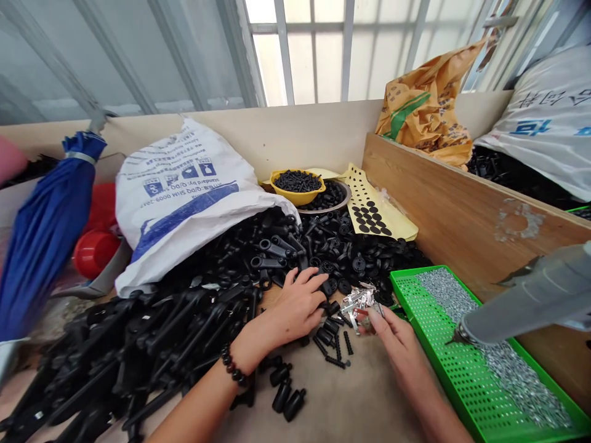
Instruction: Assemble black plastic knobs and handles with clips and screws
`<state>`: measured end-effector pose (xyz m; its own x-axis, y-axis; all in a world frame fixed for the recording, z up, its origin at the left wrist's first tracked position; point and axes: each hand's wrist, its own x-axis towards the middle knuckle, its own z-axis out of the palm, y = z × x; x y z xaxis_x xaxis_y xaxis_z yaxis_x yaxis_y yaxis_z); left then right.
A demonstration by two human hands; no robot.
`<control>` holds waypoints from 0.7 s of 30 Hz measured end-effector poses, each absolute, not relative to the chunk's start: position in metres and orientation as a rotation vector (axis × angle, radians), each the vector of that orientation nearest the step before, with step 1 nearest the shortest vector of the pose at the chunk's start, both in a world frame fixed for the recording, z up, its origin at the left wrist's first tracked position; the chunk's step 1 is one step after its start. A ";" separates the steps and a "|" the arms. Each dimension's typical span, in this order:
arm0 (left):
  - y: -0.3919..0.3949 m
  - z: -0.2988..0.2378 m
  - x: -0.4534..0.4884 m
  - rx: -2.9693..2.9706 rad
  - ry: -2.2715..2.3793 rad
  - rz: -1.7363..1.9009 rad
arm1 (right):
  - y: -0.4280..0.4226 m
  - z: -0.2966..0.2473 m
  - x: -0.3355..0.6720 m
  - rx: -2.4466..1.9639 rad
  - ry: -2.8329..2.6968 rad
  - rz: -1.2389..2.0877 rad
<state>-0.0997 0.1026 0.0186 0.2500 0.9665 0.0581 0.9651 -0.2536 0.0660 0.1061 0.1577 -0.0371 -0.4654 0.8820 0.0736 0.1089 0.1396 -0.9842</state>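
My left hand point(295, 311), a beaded bracelet on its wrist, reaches over loose black plastic parts point(330, 286); its fingers are apart and partly bent, and their undersides are hidden. At the edge of a small heap of shiny metal strips point(357, 299), my right hand point(392, 335) has thumb and fingers pinched on what looks like a metal strip point(379, 309). Between the hands lie black ribbed pins point(337, 347) and short black cylinders point(324, 335). More black cylinders point(289, 397) rest below my left wrist.
On the right, a grey power screwdriver point(521, 301) points over a green tray point(415, 344) of small metal screws point(521, 381). Long black parts point(161, 351) pile up at left. Behind are a white sack point(184, 184), a yellow bowl point(298, 195), a sticker sheet point(401, 224) and a wooden divider point(452, 203).
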 end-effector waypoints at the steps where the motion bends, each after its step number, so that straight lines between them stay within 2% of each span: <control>1: 0.103 0.019 -0.096 2.473 1.872 0.186 | 0.159 -0.039 0.106 -0.972 -1.666 1.407; 6: 0.104 0.005 -0.079 2.631 1.578 0.194 | 0.163 -0.054 0.112 -1.015 -1.583 1.300; 11: 0.098 -0.008 -0.091 2.599 1.676 0.151 | 0.165 -0.058 0.116 -1.009 -1.533 1.206; 21: 0.109 -0.001 -0.080 2.543 1.689 0.271 | 0.186 -0.058 0.096 -1.064 -1.355 1.199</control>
